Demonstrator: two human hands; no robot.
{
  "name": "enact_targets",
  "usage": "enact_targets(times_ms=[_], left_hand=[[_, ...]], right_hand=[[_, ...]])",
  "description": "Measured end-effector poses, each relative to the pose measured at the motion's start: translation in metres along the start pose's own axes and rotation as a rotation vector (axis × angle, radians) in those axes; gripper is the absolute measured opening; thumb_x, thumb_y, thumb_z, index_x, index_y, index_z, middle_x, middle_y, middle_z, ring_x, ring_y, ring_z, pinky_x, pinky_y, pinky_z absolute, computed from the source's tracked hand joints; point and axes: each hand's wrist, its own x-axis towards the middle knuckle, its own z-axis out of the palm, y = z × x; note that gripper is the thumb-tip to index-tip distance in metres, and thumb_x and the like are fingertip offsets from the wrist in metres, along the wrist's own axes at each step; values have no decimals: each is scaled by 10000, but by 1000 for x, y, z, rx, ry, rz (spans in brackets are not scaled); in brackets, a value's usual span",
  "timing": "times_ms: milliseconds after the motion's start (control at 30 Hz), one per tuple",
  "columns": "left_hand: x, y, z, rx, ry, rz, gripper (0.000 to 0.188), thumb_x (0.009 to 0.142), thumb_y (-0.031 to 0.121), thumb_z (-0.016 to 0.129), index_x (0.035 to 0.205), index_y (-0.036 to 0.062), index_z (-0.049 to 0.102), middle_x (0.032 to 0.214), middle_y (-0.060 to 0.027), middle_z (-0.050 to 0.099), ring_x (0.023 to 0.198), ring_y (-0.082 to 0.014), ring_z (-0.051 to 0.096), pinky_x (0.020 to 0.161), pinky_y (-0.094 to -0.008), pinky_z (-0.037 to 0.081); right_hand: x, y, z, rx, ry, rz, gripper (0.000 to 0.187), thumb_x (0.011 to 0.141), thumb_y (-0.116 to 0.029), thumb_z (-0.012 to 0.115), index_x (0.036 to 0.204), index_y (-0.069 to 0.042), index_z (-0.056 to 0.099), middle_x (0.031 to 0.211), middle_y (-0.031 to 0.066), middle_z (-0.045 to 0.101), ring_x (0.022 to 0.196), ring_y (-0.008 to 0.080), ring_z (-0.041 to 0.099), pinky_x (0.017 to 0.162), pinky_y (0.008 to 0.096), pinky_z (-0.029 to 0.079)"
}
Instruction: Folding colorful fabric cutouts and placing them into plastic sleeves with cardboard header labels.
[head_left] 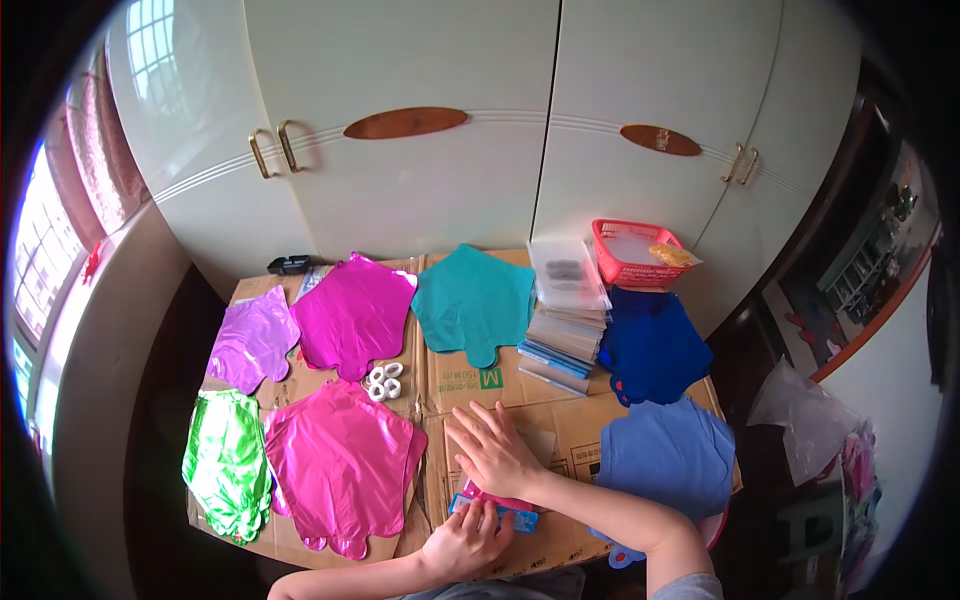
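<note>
A home's room, tall pale wardrobe [420,190], pink curtain [97,140], window [48,245]

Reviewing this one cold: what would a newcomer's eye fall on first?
Probably the shiny green foil shape at the left front and the hot-pink one beside it, both on cardboard. Next, the red basket at the back right. At the front middle, the left hand touches a small blue item, with the right hand spread beyond.
</note>
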Motion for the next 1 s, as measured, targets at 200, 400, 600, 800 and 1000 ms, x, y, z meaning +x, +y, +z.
enact_targets(times_ms=[200, 400, 600, 800, 1000], left_hand=[[5, -4, -6, 28, -16, 43, 406, 778, 252, 543, 1133, 55, 551, 987, -182, 589, 905, -303, 622, 733, -364, 544], [11, 1, -14, -17, 17, 23, 387, 774, 229, 554, 1137, 95, 550, 982, -161, 587, 904, -286, 623, 736, -353, 545], [10, -2, -21, -21, 8, -25, 367, 748, 221, 565, 1090, 85, 560, 946, -122, 589, 883, -244, 622, 712, -328, 538], [15, -3, -21, -53, -71, -34, 361, 718, 216, 568, 1051, 75, 554, 896, -84, 578, 827, -206, 603, 668, -301, 523], [17, -2, -23, -28, -107, -48, 403, 735, 197, 552, 1104, 35, 560, 873, -72, 572, 834, -202, 603, 674, -289, 519]], right_hand=[[27, 75, -36, -208, 249, -383, 278, 794, -114, 571, 1070, -93, 598, 1184, 101, 558, 1142, 270, 495, 999, 481, 361], [44, 225, -75, -263, -1, 394, 679, 764, -376, 626, 1324, -46, 429, 1363, 219, 436, 1291, 362, 386, 1051, 435, 324], [41, 223, -85, -146, -171, 407, 385, 803, -322, 620, 1117, -101, 617, 1133, 99, 635, 1069, 273, 587, 923, 410, 441], [19, 180, -92, -188, 345, 257, 89, 796, -112, 629, 860, -78, 681, 982, 76, 677, 903, 241, 642, 736, 332, 517], [-23, 53, -103, -352, 226, 11, 68, 749, -124, 640, 763, -63, 612, 1002, 68, 645, 929, 215, 627, 701, 364, 522]])
